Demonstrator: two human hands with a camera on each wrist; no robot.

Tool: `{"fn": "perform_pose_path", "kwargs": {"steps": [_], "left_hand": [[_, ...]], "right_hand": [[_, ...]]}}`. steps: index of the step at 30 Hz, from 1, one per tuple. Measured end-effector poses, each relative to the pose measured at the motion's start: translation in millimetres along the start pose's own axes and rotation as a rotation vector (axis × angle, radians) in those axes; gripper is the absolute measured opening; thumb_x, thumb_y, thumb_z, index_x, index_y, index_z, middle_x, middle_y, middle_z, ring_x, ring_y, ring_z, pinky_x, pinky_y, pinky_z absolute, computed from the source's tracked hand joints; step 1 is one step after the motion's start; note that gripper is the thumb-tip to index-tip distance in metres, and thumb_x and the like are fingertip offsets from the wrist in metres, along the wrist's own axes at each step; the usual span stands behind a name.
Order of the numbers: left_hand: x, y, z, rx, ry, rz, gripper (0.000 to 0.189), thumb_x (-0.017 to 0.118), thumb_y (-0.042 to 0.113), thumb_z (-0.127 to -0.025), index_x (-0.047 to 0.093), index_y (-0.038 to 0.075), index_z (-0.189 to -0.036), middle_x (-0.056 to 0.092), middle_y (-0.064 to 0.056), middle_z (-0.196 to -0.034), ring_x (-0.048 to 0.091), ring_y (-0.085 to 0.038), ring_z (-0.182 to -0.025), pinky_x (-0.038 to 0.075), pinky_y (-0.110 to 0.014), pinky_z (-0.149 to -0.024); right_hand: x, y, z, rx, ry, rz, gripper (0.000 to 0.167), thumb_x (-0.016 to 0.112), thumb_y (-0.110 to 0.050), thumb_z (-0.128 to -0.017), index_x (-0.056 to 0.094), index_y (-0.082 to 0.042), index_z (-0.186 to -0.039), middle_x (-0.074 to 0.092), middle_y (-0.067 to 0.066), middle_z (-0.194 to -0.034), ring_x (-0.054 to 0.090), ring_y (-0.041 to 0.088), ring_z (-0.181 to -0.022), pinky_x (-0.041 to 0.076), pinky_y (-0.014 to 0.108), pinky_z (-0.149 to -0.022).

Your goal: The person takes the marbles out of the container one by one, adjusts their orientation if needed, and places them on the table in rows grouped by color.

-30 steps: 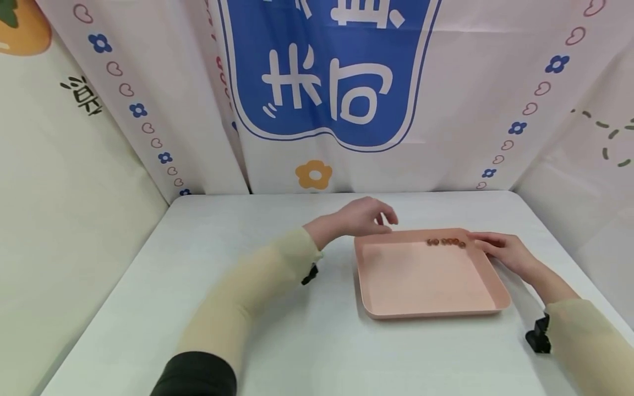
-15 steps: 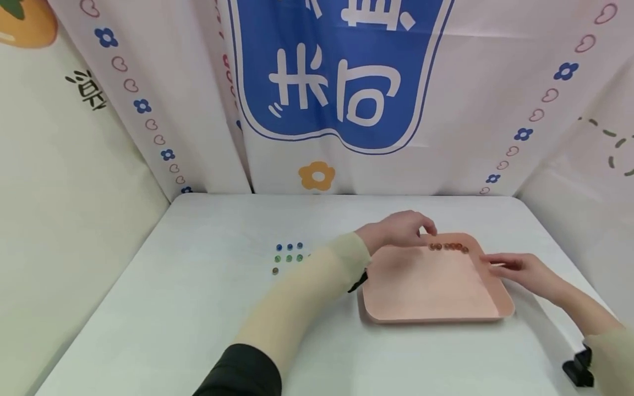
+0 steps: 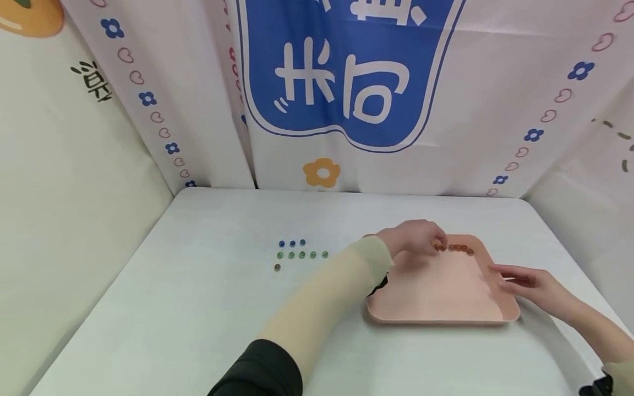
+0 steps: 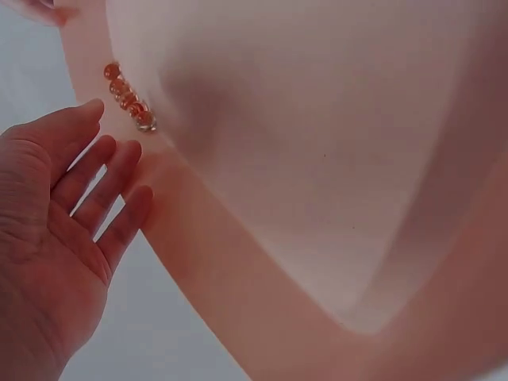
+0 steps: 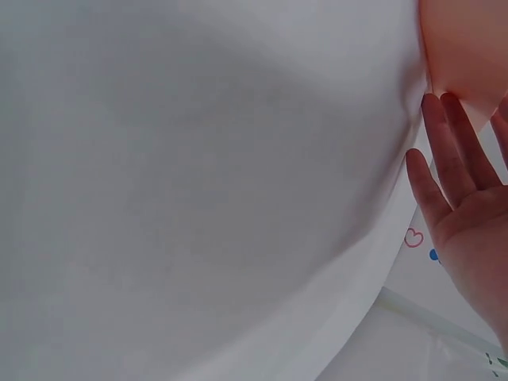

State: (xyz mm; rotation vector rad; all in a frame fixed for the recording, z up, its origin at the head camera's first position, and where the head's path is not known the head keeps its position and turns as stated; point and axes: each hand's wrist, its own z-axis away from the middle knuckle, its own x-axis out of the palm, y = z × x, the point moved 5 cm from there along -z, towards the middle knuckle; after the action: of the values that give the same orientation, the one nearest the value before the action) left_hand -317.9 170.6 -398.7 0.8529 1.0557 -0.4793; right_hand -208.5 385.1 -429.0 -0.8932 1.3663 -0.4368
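Swung left hand (image 3: 417, 236) rightward over the last second to the orange beads (image 3: 463, 248) in the pink tray (image 3: 436, 300), right of frame centre, putting them within reach of loose, empty-looking fingers, with right hand (image 3: 540, 286) relaxed against its right side.

Beads (image 3: 302, 255) lie left of the tray (image 3: 446, 291) (more beads (image 3: 458, 248) inside).

The left sleeve (image 3: 322, 308) is pale yellow and plain, meeting a creased black upper sleeve (image 3: 264, 366) at six o'clock — a black wrist fitting (image 3: 378, 286) peeks out at five. At four o'clock: a pale yellow right cuff (image 3: 623, 376) — plus a blocky black attachment (image 3: 598, 386).
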Motion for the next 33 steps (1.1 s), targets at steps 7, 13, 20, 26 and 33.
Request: {"fn": "perform_pose_path", "kwargs": {"steps": [7,13,20,26,33], "left_hand": [[9.5,0.6,-7.0,-0.069,-0.032,0.022,0.029,0.060,0.019,-0.097,0.064,0.020,-0.126,0.059,0.011,-0.118,0.050,-0.001,-0.104,0.039,-0.017,-0.088],[17.5,1.6,-6.6,-0.066,-0.009,-0.005,0.021,0.055,0.022,-0.100,0.065,0.020,-0.118,0.058,0.010,-0.111,0.048,-0.002,-0.094,0.038,-0.016,-0.081],[18.3,2.8,-6.5,-0.062,0.043,-0.022,0.011,0.052,0.018,-0.102,0.061,0.016,-0.094,0.051,0.005,-0.088,0.042,-0.008,-0.078,0.034,-0.020,-0.069],[20.2,2.1,-5.8,-0.070,0.061,0.009,0.025,0.049,0.008,-0.101,0.052,0.014,-0.077,0.038,0.001,-0.075,0.033,-0.012,-0.068,0.029,-0.023,-0.062],[19.9,4.1,-6.0,-0.089,0.048,0.016,0.027,0.049,0.006,-0.100,0.049,0.015,-0.075,0.036,0.001,-0.074,0.032,-0.012,-0.067,0.029,-0.023,-0.061]], "right_hand": [[2,4,0.0,0.056,-0.016,-0.004,0.045,0.065,-0.008,-0.093,0.052,0.014,-0.130,0.052,-0.033,-0.115,0.051,-0.017,-0.099,0.047,0.011,-0.075],[2,1,0.6,0.046,-0.012,-0.009,0.045,0.066,-0.008,-0.093,0.051,0.014,-0.129,0.052,-0.033,-0.115,0.050,-0.018,-0.100,0.047,0.011,-0.075],[1,0,1.9,0.066,-0.009,-0.015,0.046,0.066,-0.010,-0.093,0.051,0.014,-0.130,0.051,-0.034,-0.115,0.050,-0.019,-0.099,0.047,0.011,-0.075],[1,3,2.0,0.063,-0.003,-0.004,0.046,0.065,-0.011,-0.094,0.051,0.013,-0.131,0.050,-0.034,-0.116,0.048,-0.020,-0.100,0.047,0.011,-0.076],[1,6,1.6,0.058,-0.003,-0.001,0.046,0.065,-0.010,-0.094,0.051,0.012,-0.131,0.050,-0.034,-0.117,0.049,-0.019,-0.100,0.047,0.011,-0.076]]}}
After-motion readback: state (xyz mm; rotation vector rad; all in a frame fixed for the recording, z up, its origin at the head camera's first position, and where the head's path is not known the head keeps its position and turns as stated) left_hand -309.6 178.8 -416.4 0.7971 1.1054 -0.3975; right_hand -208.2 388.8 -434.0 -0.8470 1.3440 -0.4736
